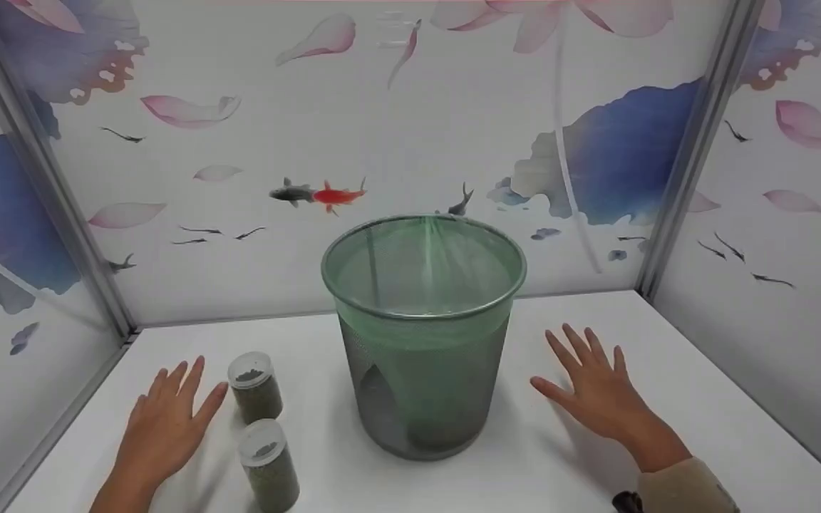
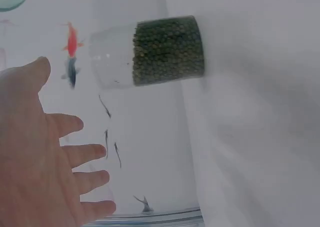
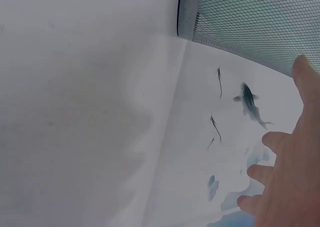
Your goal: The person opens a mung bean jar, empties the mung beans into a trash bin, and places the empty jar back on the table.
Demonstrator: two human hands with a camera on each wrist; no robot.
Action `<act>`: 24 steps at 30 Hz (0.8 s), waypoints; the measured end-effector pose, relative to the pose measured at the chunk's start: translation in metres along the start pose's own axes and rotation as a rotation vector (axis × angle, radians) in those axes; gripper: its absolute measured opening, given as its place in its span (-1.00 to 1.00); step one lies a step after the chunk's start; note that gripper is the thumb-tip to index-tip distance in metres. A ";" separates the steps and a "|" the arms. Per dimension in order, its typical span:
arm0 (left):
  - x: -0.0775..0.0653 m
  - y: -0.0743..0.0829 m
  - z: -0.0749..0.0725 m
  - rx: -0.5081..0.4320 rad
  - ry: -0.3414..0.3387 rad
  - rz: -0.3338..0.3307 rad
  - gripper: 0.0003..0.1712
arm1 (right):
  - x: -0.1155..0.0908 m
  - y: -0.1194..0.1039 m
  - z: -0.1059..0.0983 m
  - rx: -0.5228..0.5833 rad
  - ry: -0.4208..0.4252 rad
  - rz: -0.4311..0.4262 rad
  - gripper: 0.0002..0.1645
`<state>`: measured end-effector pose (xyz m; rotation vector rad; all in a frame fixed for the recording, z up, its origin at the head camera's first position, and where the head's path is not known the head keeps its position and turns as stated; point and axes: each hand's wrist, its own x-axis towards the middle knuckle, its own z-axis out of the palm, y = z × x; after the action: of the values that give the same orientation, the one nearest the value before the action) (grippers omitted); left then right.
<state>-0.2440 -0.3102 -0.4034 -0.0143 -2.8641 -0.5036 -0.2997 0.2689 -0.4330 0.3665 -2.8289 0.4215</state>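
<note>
Head view: status check. Your L hand (image 1: 164,427) and R hand (image 1: 599,395) are well apart, fingers extended, gripping nothing. Wire-mesh bin (image 1: 375,399) stands upright btwn them; green liner (image 1: 428,249) hangs inside, so bin prep looks done. Far jar (image 1: 259,395) and near jar (image 1: 271,477), w/ green granules, stand upright on tabletop (image 1: 510,477), L of bin; L thumb is just beside far jar. Est. progress: both jars outside bin, neither picked up; any jar handling appears left to do.

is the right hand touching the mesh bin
Apart: the head view shows white tabletop in the gap between the spread right hand and the near side wall of the mesh bin.
</note>
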 end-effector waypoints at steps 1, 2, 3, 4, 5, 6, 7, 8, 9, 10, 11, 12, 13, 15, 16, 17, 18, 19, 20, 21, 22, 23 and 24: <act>0.000 0.002 -0.004 -0.022 0.006 -0.005 -0.03 | 0.000 0.000 0.000 0.001 0.004 -0.001 0.02; -0.001 0.004 -0.009 -0.045 0.018 -0.007 -0.04 | -0.001 -0.001 0.000 0.006 0.007 -0.001 0.02; -0.002 0.006 -0.013 -0.075 0.031 -0.006 -0.07 | -0.001 -0.001 0.001 0.008 0.009 0.001 0.02; -0.004 0.008 -0.017 -0.108 0.035 -0.005 -0.08 | -0.001 -0.002 0.001 0.013 0.009 0.003 0.02; -0.006 0.010 -0.021 -0.153 0.033 -0.002 -0.10 | -0.001 -0.003 0.002 0.018 0.006 0.004 0.03; -0.009 0.013 -0.023 -0.207 0.028 0.002 -0.12 | -0.001 -0.003 0.001 0.017 0.001 0.005 0.03; -0.012 0.016 -0.024 -0.261 0.023 0.009 -0.15 | -0.001 -0.003 0.001 0.018 -0.003 0.007 0.03; -0.014 0.019 -0.024 -0.319 0.021 0.022 -0.19 | -0.001 -0.003 0.000 0.018 -0.008 0.011 0.04; -0.017 0.022 -0.024 -0.379 0.016 0.034 -0.23 | -0.001 -0.002 -0.001 0.020 -0.010 0.015 0.04; -0.020 0.024 -0.024 -0.433 0.006 0.039 -0.27 | -0.001 -0.003 -0.001 0.023 -0.010 0.015 0.04; -0.024 0.027 -0.023 -0.477 0.002 0.047 -0.31 | -0.001 -0.003 -0.001 0.023 -0.009 0.015 0.05; -0.027 0.029 -0.021 -0.514 -0.001 0.049 -0.35 | -0.001 -0.003 -0.002 0.025 -0.006 0.014 0.04; -0.029 0.032 -0.019 -0.552 -0.005 0.050 -0.38 | -0.001 -0.003 -0.002 0.026 -0.005 0.013 0.04; -0.033 0.035 -0.014 -0.630 -0.020 0.050 -0.44 | -0.001 -0.003 -0.001 0.024 -0.003 0.009 0.04; -0.035 0.036 -0.012 -0.665 -0.034 0.049 -0.46 | 0.000 -0.003 -0.001 0.024 -0.006 0.008 0.04; -0.036 0.036 -0.009 -0.694 -0.049 0.046 -0.47 | 0.000 -0.003 0.000 0.025 -0.008 0.005 0.04; -0.037 0.037 -0.007 -0.725 -0.064 0.044 -0.48 | 0.000 -0.003 0.001 0.027 -0.012 0.003 0.04; -0.037 0.037 -0.004 -0.750 -0.080 0.044 -0.49 | 0.000 -0.003 0.002 0.024 -0.012 0.001 0.04; -0.037 0.036 -0.002 -0.766 -0.096 0.046 -0.49 | 0.000 -0.003 0.003 0.025 -0.012 -0.001 0.04; -0.037 0.036 0.001 -0.779 -0.112 0.044 -0.48 | 0.000 -0.003 0.003 0.028 -0.012 -0.001 0.04; -0.038 0.035 0.004 -0.790 -0.134 0.041 -0.47 | 0.000 -0.003 0.004 0.029 -0.013 0.000 0.04; -0.038 0.034 0.007 -0.801 -0.156 0.036 -0.45 | 0.000 -0.003 0.004 0.027 -0.010 -0.001 0.04; -0.038 0.034 0.009 -0.808 -0.175 0.035 -0.43 | 0.000 -0.003 0.005 0.024 -0.010 -0.002 0.04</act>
<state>-0.2073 -0.2743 -0.4093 -0.2514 -2.5916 -1.6681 -0.2996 0.2646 -0.4365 0.3773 -2.8349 0.4555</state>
